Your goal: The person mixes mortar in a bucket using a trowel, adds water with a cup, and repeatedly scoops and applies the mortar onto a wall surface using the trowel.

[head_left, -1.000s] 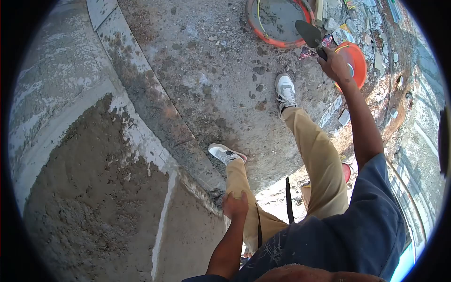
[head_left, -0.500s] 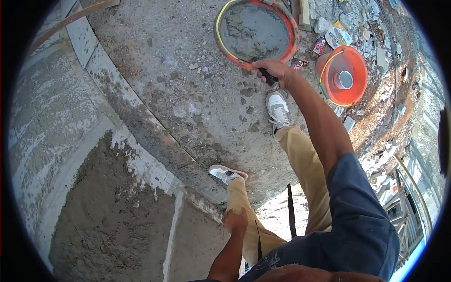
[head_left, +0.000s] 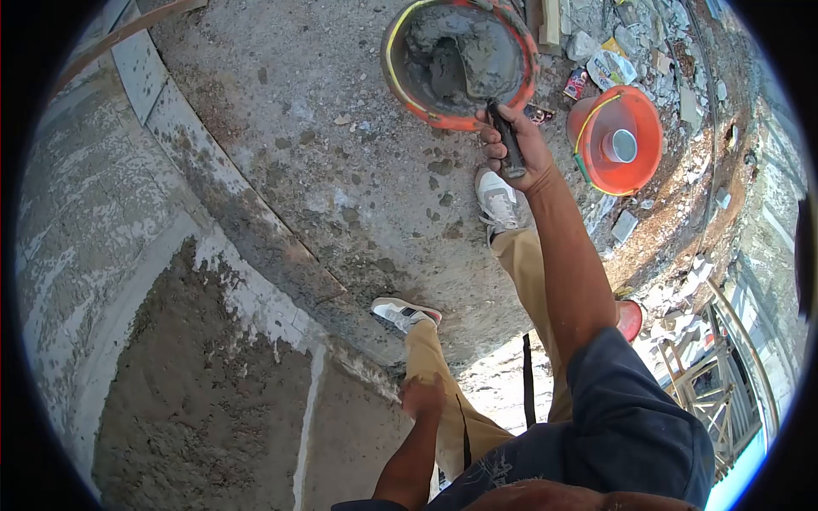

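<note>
My right hand (head_left: 521, 146) is wrapped round the black handle of a trowel (head_left: 508, 136), at the near rim of a round orange tub (head_left: 440, 122). Grey wet mortar (head_left: 443, 64) fills the tub, and the trowel's blade appears to be loaded with mortar or sunk in it. My left hand (head_left: 423, 395) rests by my left knee, against the tan trousers (head_left: 424, 349); its fingers are partly hidden and blurred.
Right of the tub stands an orange bucket (head_left: 637, 177) with a metal cup (head_left: 623, 146) inside. Rubble and wrappers (head_left: 575, 83) lie behind. A curved concrete edge (head_left: 247, 183) and a wet mortar surface (head_left: 196, 375) are at the left. A red container (head_left: 629, 320) is by my right leg.
My right hand has swung left from the bucket to the tub with the trowel. The mortar, smoother before, now shows a dark hollow. My left hand has stayed by the knee.
</note>
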`<action>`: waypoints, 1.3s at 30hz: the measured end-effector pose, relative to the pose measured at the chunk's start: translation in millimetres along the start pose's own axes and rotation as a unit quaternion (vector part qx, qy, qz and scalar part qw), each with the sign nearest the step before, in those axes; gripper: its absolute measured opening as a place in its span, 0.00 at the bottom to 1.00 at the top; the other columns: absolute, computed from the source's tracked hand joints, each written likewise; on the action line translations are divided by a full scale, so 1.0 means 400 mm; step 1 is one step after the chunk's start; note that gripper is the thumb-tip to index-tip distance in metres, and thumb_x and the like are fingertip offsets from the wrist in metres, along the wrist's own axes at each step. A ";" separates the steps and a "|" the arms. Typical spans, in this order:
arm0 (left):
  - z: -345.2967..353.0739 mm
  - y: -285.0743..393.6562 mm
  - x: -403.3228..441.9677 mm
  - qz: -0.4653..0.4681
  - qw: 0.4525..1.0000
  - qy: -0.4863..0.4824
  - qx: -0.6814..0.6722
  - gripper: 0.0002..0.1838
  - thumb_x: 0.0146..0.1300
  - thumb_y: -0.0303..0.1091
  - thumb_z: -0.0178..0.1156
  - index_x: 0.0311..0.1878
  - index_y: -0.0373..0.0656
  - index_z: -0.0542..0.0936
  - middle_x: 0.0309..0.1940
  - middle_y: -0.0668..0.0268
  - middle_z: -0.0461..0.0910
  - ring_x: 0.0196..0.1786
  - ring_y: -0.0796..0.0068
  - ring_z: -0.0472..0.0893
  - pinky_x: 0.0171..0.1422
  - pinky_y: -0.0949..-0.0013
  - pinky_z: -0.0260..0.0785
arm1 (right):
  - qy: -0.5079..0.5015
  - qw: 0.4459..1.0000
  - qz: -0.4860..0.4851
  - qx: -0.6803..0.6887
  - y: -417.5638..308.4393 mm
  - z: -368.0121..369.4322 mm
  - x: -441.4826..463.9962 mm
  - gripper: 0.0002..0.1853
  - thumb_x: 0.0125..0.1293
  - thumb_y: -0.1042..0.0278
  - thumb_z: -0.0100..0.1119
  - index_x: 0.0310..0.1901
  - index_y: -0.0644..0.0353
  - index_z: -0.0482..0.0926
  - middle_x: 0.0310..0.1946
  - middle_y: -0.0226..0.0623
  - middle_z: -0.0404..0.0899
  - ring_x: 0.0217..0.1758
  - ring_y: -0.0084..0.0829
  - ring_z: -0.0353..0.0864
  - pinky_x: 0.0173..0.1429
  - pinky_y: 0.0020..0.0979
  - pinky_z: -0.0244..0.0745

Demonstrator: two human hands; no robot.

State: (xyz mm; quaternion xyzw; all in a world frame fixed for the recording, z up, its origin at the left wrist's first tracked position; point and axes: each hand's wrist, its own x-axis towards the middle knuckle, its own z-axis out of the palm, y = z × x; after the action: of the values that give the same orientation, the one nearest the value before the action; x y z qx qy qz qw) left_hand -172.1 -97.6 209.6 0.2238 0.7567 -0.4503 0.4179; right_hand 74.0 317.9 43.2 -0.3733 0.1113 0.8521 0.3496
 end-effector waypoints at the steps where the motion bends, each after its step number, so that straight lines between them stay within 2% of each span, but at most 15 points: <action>1: 0.000 -0.003 0.003 -0.003 1.000 -0.005 -0.002 0.35 0.62 0.65 0.62 0.63 0.48 0.82 0.64 0.60 0.77 0.66 0.52 0.76 0.67 0.51 0.73 | 0.037 0.996 0.021 -0.078 -0.032 0.019 -0.035 0.17 0.78 0.51 0.54 0.54 0.57 0.77 0.26 0.26 0.75 0.21 0.21 0.75 0.24 0.25 0.71; 2: 0.000 -0.007 0.006 -0.008 1.000 -0.010 -0.004 0.35 0.62 0.65 0.62 0.63 0.48 0.82 0.64 0.59 0.77 0.66 0.52 0.76 0.67 0.51 0.72 | 0.110 0.954 -0.001 -0.280 -0.064 0.067 -0.064 0.18 0.77 0.52 0.56 0.54 0.57 0.77 0.25 0.25 0.74 0.21 0.21 0.75 0.23 0.23 0.70; 3: 0.002 -0.012 0.009 -0.014 1.000 -0.014 -0.004 0.35 0.62 0.65 0.62 0.63 0.48 0.82 0.64 0.59 0.77 0.66 0.52 0.76 0.68 0.51 0.72 | 0.177 0.866 -0.022 -0.468 -0.090 0.101 -0.086 0.18 0.75 0.52 0.58 0.54 0.57 0.78 0.24 0.25 0.74 0.20 0.20 0.75 0.22 0.22 0.68; 4: 0.003 -0.019 0.010 -0.010 1.000 -0.012 -0.011 0.35 0.62 0.65 0.62 0.63 0.48 0.83 0.64 0.58 0.77 0.66 0.51 0.76 0.68 0.51 0.72 | 0.166 0.767 -0.042 -0.618 -0.135 0.077 -0.079 0.19 0.72 0.52 0.61 0.55 0.57 0.78 0.26 0.34 0.81 0.25 0.32 0.84 0.27 0.33 0.76; 5: 0.004 -0.025 0.012 -0.006 1.000 -0.010 -0.016 0.35 0.62 0.65 0.62 0.63 0.47 0.83 0.64 0.58 0.77 0.66 0.51 0.76 0.68 0.51 0.72 | 0.193 0.640 -0.135 -0.731 -0.157 0.052 -0.057 0.18 0.72 0.54 0.62 0.55 0.57 0.78 0.28 0.38 0.82 0.28 0.37 0.85 0.30 0.37 0.77; 7: 0.004 -0.031 0.020 0.000 1.000 -0.005 -0.026 0.35 0.61 0.64 0.62 0.62 0.47 0.83 0.65 0.57 0.77 0.66 0.50 0.76 0.68 0.50 0.72 | 0.225 0.317 -0.307 -0.869 -0.186 0.028 -0.017 0.17 0.70 0.57 0.62 0.55 0.56 0.78 0.31 0.46 0.85 0.34 0.48 0.88 0.37 0.47 0.80; 10: -0.003 -0.029 0.031 0.004 1.000 -0.002 -0.030 0.35 0.61 0.64 0.62 0.62 0.47 0.83 0.65 0.57 0.77 0.66 0.50 0.77 0.68 0.50 0.72 | 0.238 0.269 -0.164 -0.919 -0.181 0.033 0.012 0.17 0.68 0.63 0.62 0.57 0.53 0.78 0.38 0.52 0.86 0.44 0.54 0.87 0.48 0.54 0.79; 14: -0.009 -0.035 0.021 -0.002 1.000 -0.003 -0.020 0.35 0.60 0.64 0.62 0.62 0.48 0.83 0.65 0.58 0.77 0.66 0.51 0.77 0.68 0.50 0.72 | 0.238 0.239 -0.215 -0.916 -0.210 0.090 -0.091 0.17 0.66 0.67 0.61 0.57 0.51 0.78 0.39 0.49 0.87 0.44 0.52 0.87 0.48 0.51 0.80; 18: -0.013 -0.028 0.018 -0.009 1.000 -0.011 -0.027 0.34 0.61 0.64 0.62 0.62 0.49 0.83 0.65 0.59 0.77 0.66 0.51 0.76 0.68 0.49 0.72 | 0.237 0.241 -0.225 -0.914 -0.228 0.117 -0.102 0.17 0.67 0.67 0.60 0.57 0.51 0.78 0.38 0.48 0.87 0.44 0.52 0.87 0.47 0.51 0.80; 22: -0.001 -0.034 0.024 -0.004 1.000 -0.001 -0.021 0.34 0.61 0.64 0.61 0.62 0.49 0.83 0.64 0.60 0.77 0.66 0.52 0.76 0.67 0.48 0.73 | 0.266 0.285 -0.138 -0.910 -0.115 0.075 -0.019 0.13 0.68 0.67 0.56 0.54 0.52 0.78 0.38 0.53 0.86 0.44 0.54 0.87 0.49 0.54 0.80; 26: -0.008 -0.017 0.021 -0.002 1.000 0.005 -0.013 0.34 0.61 0.64 0.62 0.62 0.48 0.83 0.65 0.60 0.77 0.66 0.52 0.76 0.66 0.47 0.74 | 0.293 0.450 -0.145 -0.831 -0.015 -0.002 0.185 0.18 0.66 0.65 0.55 0.56 0.61 0.81 0.42 0.60 0.86 0.52 0.58 0.86 0.58 0.56 0.77; 29: -0.013 -0.017 0.016 -0.004 1.000 0.011 -0.010 0.34 0.61 0.64 0.62 0.61 0.48 0.83 0.64 0.60 0.78 0.65 0.52 0.76 0.65 0.47 0.74 | 0.256 0.492 -0.158 -0.817 -0.017 -0.051 0.295 0.12 0.64 0.66 0.56 0.44 0.62 0.84 0.37 0.54 0.87 0.40 0.49 0.89 0.47 0.45 0.82; 32: 0.003 -0.025 0.021 -0.001 1.000 0.021 -0.011 0.34 0.61 0.64 0.62 0.61 0.47 0.83 0.64 0.60 0.78 0.65 0.52 0.77 0.65 0.46 0.74 | 0.216 0.756 -0.057 -0.616 -0.071 -0.034 0.238 0.11 0.60 0.64 0.63 0.38 0.63 0.82 0.29 0.42 0.84 0.28 0.35 0.84 0.35 0.36 0.78; 35: 0.008 -0.022 0.017 0.002 1.000 0.020 -0.019 0.35 0.60 0.64 0.63 0.61 0.47 0.83 0.64 0.60 0.78 0.65 0.52 0.76 0.65 0.46 0.74 | 0.138 0.839 -0.043 -0.524 -0.094 -0.109 0.194 0.11 0.58 0.63 0.68 0.34 0.62 0.79 0.24 0.32 0.78 0.22 0.23 0.74 0.27 0.29 0.68; 39: 0.045 -0.043 0.032 0.024 0.998 0.061 0.007 0.35 0.59 0.67 0.63 0.59 0.49 0.84 0.59 0.61 0.80 0.63 0.53 0.79 0.64 0.50 0.75 | 0.117 0.813 -0.068 -0.566 -0.069 -0.128 0.129 0.11 0.62 0.63 0.66 0.38 0.60 0.78 0.22 0.27 0.75 0.20 0.20 0.71 0.25 0.27 0.65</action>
State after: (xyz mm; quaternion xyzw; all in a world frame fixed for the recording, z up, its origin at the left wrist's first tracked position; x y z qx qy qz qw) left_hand -183.8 -122.2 202.9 0.2720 0.7720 -0.4313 0.3795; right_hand 96.7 341.6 -27.3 -0.6089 -0.3763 0.6884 0.1176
